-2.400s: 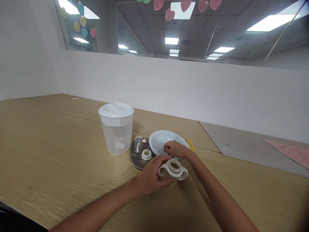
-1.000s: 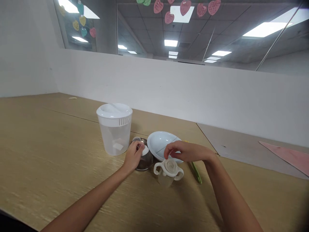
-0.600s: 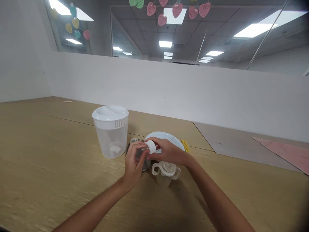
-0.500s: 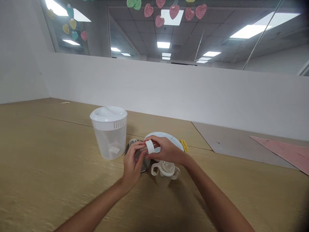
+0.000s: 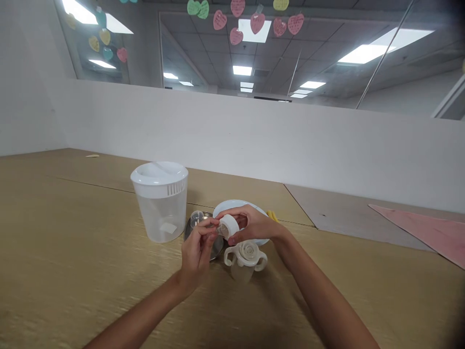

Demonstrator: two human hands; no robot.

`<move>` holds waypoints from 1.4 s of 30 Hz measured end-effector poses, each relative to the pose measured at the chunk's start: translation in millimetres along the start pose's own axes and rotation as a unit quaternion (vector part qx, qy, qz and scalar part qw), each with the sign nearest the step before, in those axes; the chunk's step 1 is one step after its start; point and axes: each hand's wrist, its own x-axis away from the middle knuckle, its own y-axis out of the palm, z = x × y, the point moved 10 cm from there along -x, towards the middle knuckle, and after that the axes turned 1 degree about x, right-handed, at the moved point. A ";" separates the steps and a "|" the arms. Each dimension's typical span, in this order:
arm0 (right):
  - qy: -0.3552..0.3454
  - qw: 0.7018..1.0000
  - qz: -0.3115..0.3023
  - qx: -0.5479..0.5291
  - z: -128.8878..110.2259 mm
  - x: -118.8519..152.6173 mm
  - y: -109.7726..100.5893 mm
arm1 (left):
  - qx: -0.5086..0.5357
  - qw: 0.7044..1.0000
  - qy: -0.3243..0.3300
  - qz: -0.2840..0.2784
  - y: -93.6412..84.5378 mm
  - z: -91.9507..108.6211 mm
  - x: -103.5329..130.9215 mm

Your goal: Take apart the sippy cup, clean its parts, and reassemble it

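Note:
Over a round metal dish (image 5: 217,249), my two hands meet around a small bottle part. My right hand (image 5: 251,224) grips its white screw ring (image 5: 230,224) by the edge, fingers above and thumb below. My left hand (image 5: 198,245) pinches the clear teat (image 5: 222,230) that sticks out of the ring toward the left. Just below my right hand stands a translucent baby bottle (image 5: 242,271) with two curled white handles and a swirled top. A small clear cap (image 5: 196,217) rests at the dish's far left side.
To the left stands a clear bucket (image 5: 159,213) with a white lid. Behind my hands lies a pale plate (image 5: 232,204), with yellow pieces (image 5: 272,215) at its right. A pink sheet (image 5: 417,225) lies far right. A white wall (image 5: 232,140) borders the wooden table (image 5: 90,252).
My left fingers have shifted slightly left on the teat, so more of it shows. The ring has tilted, its face turned more toward the camera. The whole view has shifted a little.

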 end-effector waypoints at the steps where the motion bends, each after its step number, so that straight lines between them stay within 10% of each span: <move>1: -0.002 1.000 -0.004 -0.009 -0.3 0.0 0.6 | -0.001 1.000 0.005 -0.001 0.0 0.8 0.3; 12: -0.012 0.985 0.156 0.075 3.6 -1.2 -27.1 | -0.034 0.998 -0.034 0.042 -4.8 -11.9 -9.1; 21: -0.061 0.919 0.328 0.212 -32.3 28.8 -60.8 | -0.053 0.978 -0.102 -0.172 39.3 -23.6 23.4; 25: -0.072 0.891 0.397 0.209 -46.4 60.9 -54.8 | -0.067 0.960 -0.086 -0.257 62.3 -20.2 44.4; 35: -0.067 0.849 0.447 0.273 23.7 96.6 -2.9 | -0.151 0.958 -0.026 -0.242 64.1 -21.5 46.9; 42: -0.097 0.821 0.497 0.264 23.4 109.3 5.2 | -0.154 0.954 0.008 -0.255 65.4 -7.6 44.5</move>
